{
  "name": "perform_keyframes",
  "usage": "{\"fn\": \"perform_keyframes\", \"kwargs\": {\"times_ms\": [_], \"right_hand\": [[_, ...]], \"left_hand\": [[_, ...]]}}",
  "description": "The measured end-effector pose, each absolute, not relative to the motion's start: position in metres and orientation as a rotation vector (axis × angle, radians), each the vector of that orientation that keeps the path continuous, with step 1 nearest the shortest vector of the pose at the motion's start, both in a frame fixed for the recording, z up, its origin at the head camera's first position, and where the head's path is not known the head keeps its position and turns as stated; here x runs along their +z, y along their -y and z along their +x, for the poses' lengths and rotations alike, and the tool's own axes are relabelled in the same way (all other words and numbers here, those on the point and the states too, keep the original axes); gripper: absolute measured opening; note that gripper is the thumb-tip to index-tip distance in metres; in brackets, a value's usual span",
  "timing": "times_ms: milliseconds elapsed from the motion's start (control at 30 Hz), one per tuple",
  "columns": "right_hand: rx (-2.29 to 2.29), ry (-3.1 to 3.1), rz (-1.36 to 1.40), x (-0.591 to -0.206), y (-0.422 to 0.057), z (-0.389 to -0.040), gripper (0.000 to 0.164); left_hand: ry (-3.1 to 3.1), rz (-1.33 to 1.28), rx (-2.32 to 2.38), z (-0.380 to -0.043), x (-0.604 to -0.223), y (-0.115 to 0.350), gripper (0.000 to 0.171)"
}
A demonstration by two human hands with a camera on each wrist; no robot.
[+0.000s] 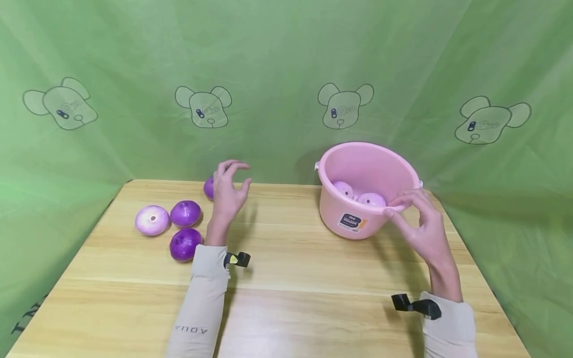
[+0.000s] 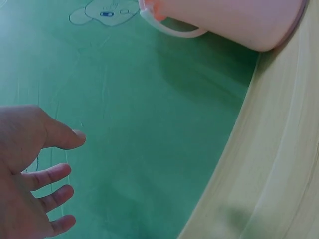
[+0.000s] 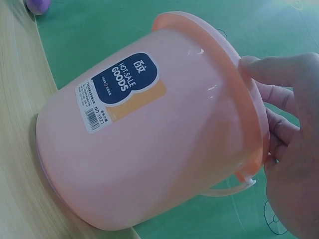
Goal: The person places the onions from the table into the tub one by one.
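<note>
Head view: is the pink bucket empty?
No, at least two pale purple onions lie inside the pink bucket, visible past its rim.

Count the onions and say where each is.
6 visible: a pale onion leftmost on the table, two purple onions right of it, another onion partly behind the left hand, and two pale onions in the pink bucket, where more may be hidden.

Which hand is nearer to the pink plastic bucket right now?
Right. The right hand grips the pink plastic bucket by its rim; the left hand, holding nothing, is well apart to the left.
</note>
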State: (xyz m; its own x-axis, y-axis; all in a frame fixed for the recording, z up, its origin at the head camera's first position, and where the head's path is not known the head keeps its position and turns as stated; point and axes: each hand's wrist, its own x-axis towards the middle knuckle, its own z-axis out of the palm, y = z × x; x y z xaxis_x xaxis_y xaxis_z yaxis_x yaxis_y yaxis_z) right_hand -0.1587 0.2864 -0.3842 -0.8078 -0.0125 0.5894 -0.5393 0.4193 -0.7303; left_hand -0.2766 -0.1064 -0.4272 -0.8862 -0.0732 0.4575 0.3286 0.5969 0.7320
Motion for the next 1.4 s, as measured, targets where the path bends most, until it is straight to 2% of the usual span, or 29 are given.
{"fn": "perform_keyframes", "kwargs": {"times_ms": [333,767,1267,1400], "right_hand": [[1.383,2.189,0.43,-0.41,-0.306,-0.175,0.024],[1.398,2.188,0.43,-0.383,-0.285,-0.158,0.018],[1.376,2.195,0.432,-0.383,-0.287,-0.159,0.018],[1.382,2.194,0.437,-0.398,-0.298,-0.166,0.024]], "left_hand": [[2.376,0.016,-1.213,-0.285,-0.443,0.118,0.039],[2.187,0.202,-1.359,-0.298,-0.46,0.125,0.038],[2.263,0.296,-1.41,-0.305,-0.471,0.138,0.042],[2.288,0.318,-1.392,-0.304,-0.478,0.139,0.043]]}}
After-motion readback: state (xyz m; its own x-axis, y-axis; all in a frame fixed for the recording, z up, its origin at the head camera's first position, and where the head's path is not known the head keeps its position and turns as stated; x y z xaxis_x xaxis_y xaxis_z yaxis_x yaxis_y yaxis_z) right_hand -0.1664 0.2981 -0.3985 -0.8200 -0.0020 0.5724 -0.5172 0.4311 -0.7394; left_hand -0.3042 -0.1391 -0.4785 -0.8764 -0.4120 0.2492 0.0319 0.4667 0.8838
